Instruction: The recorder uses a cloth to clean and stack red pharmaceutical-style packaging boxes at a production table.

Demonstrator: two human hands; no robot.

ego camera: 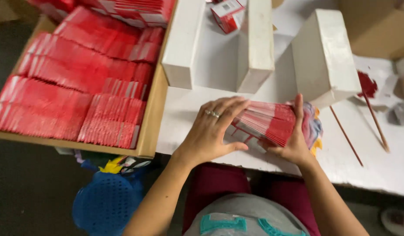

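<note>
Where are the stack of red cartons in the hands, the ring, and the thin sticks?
Stack of red cartons [272,124], head view: middle of fanned edges.
Ring [212,114], head view: band on left hand's finger.
Thin sticks [346,136], head view: mid-shaft of the nearer stick.
</note>
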